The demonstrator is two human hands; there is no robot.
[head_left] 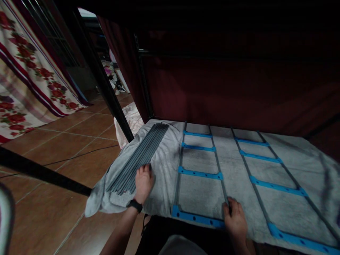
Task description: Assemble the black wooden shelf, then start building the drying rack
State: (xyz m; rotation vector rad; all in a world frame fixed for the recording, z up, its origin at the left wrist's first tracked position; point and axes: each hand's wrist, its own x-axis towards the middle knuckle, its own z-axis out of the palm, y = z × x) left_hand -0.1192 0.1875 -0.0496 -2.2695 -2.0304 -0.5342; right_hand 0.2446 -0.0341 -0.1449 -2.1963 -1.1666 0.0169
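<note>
A bundle of thin grey rods (145, 152) lies on a grey cloth. My left hand (144, 182), with a black band at the wrist, has its fingers bent together on the rods along the bundle's right edge; the fingertips are partly hidden. To the right lies a ladder-like frame of grey side rods joined by blue crosspieces (200, 173). My right hand (235, 216) is closed on its right side rod (222, 184), just above the nearest crosspiece, and covers that corner. A second similar frame (277, 186) lies farther right.
The grey cloth (162, 177) covers a low bed-like surface with a dark red curtain (212, 95) behind. Black posts (106, 85) stand at the left, and a dark beam crosses overhead. A cable (79, 154) runs over the tiled floor (53, 209). A floral cloth (34, 74) hangs far left.
</note>
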